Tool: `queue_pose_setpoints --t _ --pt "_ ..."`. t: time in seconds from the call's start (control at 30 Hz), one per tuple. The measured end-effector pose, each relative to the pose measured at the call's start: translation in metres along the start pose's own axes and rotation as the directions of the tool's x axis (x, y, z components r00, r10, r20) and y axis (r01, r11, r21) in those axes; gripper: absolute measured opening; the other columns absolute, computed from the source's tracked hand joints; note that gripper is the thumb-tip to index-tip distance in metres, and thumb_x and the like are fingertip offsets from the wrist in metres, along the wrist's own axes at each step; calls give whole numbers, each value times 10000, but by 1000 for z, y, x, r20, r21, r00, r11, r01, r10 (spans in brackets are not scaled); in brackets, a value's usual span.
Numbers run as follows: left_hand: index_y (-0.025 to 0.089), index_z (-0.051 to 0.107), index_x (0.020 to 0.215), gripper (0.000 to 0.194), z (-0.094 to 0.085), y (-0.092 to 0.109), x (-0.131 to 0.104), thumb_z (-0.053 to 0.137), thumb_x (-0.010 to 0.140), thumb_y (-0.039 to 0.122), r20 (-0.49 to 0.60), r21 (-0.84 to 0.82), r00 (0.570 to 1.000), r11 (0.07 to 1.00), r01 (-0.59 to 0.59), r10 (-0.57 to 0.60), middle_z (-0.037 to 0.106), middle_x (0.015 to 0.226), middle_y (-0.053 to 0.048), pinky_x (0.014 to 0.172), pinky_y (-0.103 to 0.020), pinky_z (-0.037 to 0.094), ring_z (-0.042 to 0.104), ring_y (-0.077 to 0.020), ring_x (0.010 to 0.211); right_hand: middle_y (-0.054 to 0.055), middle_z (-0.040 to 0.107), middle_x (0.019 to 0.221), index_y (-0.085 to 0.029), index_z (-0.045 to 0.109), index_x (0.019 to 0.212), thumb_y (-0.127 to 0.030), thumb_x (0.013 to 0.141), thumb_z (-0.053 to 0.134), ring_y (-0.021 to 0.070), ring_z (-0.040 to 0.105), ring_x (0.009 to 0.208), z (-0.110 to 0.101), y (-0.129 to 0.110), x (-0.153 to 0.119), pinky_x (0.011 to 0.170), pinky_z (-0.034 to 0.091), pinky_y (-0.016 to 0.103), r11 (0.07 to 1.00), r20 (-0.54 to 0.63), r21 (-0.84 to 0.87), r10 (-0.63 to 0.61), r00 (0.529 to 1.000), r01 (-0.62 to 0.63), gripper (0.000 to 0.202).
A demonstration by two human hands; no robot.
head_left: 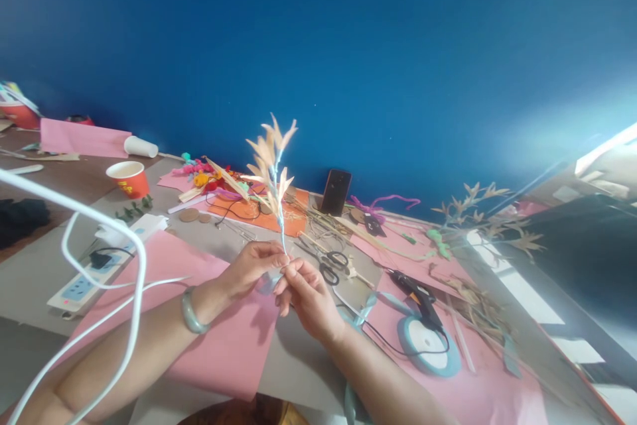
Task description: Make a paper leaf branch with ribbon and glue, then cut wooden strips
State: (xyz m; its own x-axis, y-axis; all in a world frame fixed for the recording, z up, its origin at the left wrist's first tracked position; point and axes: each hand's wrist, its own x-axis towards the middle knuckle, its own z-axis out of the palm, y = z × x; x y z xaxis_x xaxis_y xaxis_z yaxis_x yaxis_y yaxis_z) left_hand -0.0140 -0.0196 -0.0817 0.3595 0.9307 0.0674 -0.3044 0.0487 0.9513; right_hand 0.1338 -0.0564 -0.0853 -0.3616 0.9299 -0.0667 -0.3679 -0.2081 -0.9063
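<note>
A craft flower branch [271, 166] with pale peach, pointed petals and a stem wrapped in light blue stands upright in front of me. My left hand [261, 264], with a jade-coloured bangle on its wrist, pinches the bottom of the stem. Close against it, my right hand [307, 292] has thumb and fingers closed on the same stem end. A pale, blurred piece shows just under the fingers; I cannot tell what it is. Black-handled scissors [334, 266] lie right of the hands, and a roll of light blue ribbon [429, 345] lies further right.
A black glue gun [418, 296] lies on pink paper at right. Another flower branch [478, 203] stands behind it. A phone [336, 191] leans on the blue wall. At left are a power strip [82, 289], a red paper cup [128, 178] and a white cable [142, 266] looping across.
</note>
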Motion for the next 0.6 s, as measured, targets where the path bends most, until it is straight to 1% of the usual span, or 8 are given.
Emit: queue_pose_setpoints --t 0.1,0.2,0.3,0.37,0.43,0.5,0.6 --pt "157 653 625 207 0 0 -1 725 717 327 36 -48 999 999 7 -5 543 690 -19 629 -287 444 531 -136 652 -29 677 634 -199 496 799 -474 822 618 90 546 354 -2 2 1 402 415 202 999 50 36 30 998 -32 302" --pt "154 631 610 212 0 -1 -1 743 695 313 44 -98 998 994 52 -48 520 663 -7 560 -269 426 500 -112 577 -33 676 630 -198 507 815 -492 829 598 86 521 323 -4 4 2 420 438 223 997 105 50 51 993 -57 309" --pt "148 611 603 223 0 -2 -1 750 683 303 43 -125 996 989 79 -74 521 661 -4 550 -260 422 481 -98 556 -10 686 634 -194 505 820 -492 841 580 108 556 347 -3 5 2 415 441 228 998 113 28 60 992 -64 308" --pt "142 603 594 223 0 -2 0 759 668 282 28 -125 998 990 59 -56 533 692 -5 586 -255 432 494 -97 592 5 690 639 -186 507 803 -473 835 598 116 581 384 -2 4 1 416 442 222 999 64 -16 41 997 -40 302" --pt "136 606 589 218 -1 -2 1 775 640 264 -2 -111 1000 993 30 -30 543 737 -4 625 -249 438 510 -97 633 12 690 651 -178 519 775 -434 810 645 112 589 418 -1 3 1 446 460 226 996 -22 -91 -14 1000 12 288" --pt "132 615 593 211 -1 -2 1 784 617 257 -41 -86 999 996 8 -12 550 772 -3 638 -242 437 516 -96 655 8 685 656 -174 534 745 -384 770 700 107 586 442 0 2 1 483 475 236 982 -100 -173 -89 991 71 269" --pt "132 607 597 214 -2 -3 2 785 607 251 -96 -48 995 999 -6 1 556 766 1 620 -230 430 517 -92 650 3 673 630 -172 559 699 -339 730 740 112 586 464 1 1 0 498 476 241 954 -158 -278 -163 974 115 249"
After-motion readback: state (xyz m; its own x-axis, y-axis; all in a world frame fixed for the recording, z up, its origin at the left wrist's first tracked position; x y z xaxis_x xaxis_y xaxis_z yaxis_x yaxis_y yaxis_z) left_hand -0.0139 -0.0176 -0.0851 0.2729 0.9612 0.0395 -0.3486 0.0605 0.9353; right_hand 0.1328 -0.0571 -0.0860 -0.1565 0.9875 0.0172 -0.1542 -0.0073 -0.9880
